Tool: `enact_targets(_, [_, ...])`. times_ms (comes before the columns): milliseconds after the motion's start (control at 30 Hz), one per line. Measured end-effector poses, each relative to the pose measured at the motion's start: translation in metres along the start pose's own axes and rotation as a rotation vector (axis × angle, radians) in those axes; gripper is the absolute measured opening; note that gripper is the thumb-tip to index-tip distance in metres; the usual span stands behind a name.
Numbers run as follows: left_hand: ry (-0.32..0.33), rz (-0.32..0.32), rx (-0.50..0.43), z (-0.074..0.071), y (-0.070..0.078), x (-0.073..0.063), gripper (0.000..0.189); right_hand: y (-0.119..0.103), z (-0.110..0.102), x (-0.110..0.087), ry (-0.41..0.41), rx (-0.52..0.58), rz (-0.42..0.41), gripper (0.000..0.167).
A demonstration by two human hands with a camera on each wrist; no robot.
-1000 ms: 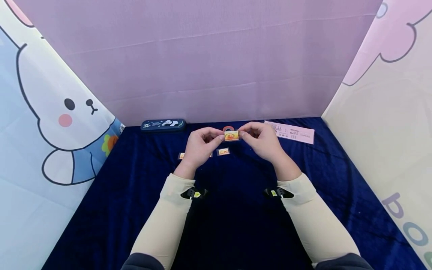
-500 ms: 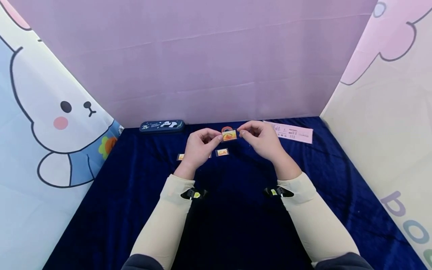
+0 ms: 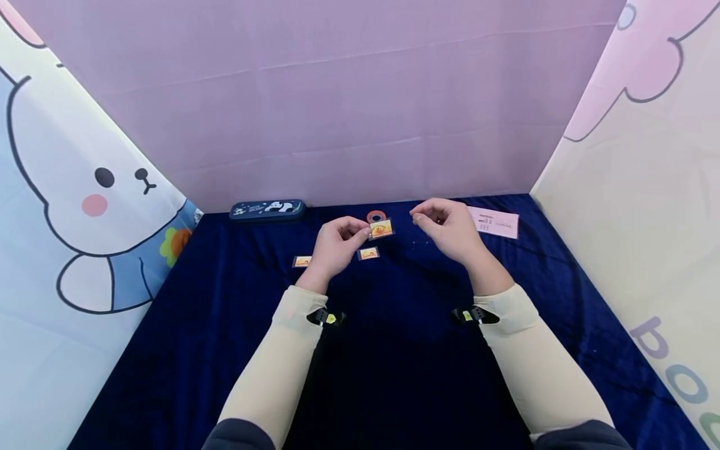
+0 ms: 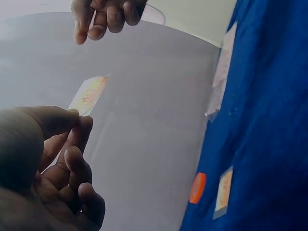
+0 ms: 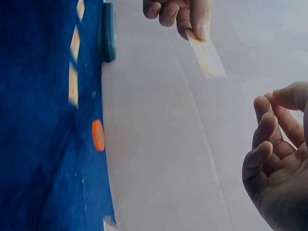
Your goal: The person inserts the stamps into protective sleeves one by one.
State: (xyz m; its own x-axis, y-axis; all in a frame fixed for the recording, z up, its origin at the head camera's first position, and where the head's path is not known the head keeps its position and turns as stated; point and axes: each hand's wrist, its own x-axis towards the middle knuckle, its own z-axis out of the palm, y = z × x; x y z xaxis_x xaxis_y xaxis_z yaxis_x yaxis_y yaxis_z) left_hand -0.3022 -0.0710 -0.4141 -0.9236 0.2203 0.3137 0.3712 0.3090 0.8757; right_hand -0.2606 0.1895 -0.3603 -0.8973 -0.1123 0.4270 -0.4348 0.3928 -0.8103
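Between thumb and index finger, my left hand [image 3: 335,248] pinches the left edge of a small clear-sleeved card [image 3: 381,229] with a yellow and red picture. The card is raised above the cloth, as the left wrist view also shows. Apart from it, to the right, is my right hand [image 3: 452,232]; its fingers are curled and its thumb and index tips meet, with nothing visible between them. Similar cards lie on the cloth, one [image 3: 368,253] just right of my left hand and another [image 3: 302,261] left of it. A third card [image 5: 75,43] shows in the right wrist view, hidden in the head view.
A red ring [image 3: 376,216], like a tape roll, lies behind the held card. At the back left is a dark blue panda case [image 3: 267,210]. A pink printed slip [image 3: 497,223] lies behind my right hand. Dark blue cloth [image 3: 405,362] covers the table; fabric walls enclose it.
My right hand has come away from the card and moved to the right. The left hand still holds the card, now slightly lower and tilted, and more of the red ring shows.
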Motion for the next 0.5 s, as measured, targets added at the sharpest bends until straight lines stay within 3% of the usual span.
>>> enact_targets(200, [-0.032,-0.040,0.076,0.008,-0.013,0.009,0.006,0.038,-0.009,0.002,0.016,-0.053,0.008,0.011])
enact_targets(500, [-0.090,-0.098,0.124,0.022,-0.028,0.019,0.009,0.060,-0.026,-0.004,0.040,-0.119,0.049,0.015])
